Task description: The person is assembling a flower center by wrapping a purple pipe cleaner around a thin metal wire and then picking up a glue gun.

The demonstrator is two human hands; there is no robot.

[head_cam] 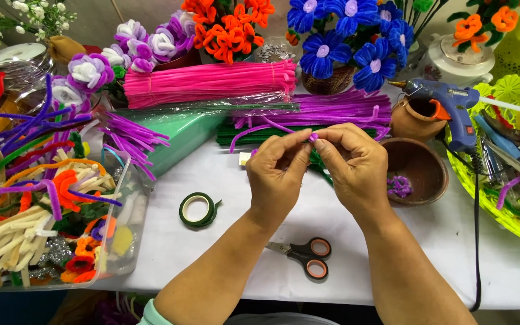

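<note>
- A purple pipe cleaner (312, 137) sits pinched between both hands, held above the white tabletop (236, 180), its long tail trailing off to the person's left toward the loose purple stems (338, 108).
- The left hand (275, 174) has its grip clamped on the pipe cleaner, thumb and forefinger together just behind the tip.
- The right hand (353, 165) is likewise closed on the tip itself, fingertips touching those of the left.
- The step in hand looks like curling or folding the end of the stem; the next move would call for a tight pinch and a small, steady twist.
- Below the hands lie a roll of green tape (198, 209) and orange-handled scissors (306, 254).
- A brown bowl (419, 171) holding purple bits stands just right of the hands, a blue glue gun (446, 108) beyond it.
- Finished flowers (338, 36) line the back; a clear bin (49, 204) of mixed stems fills the left.
</note>
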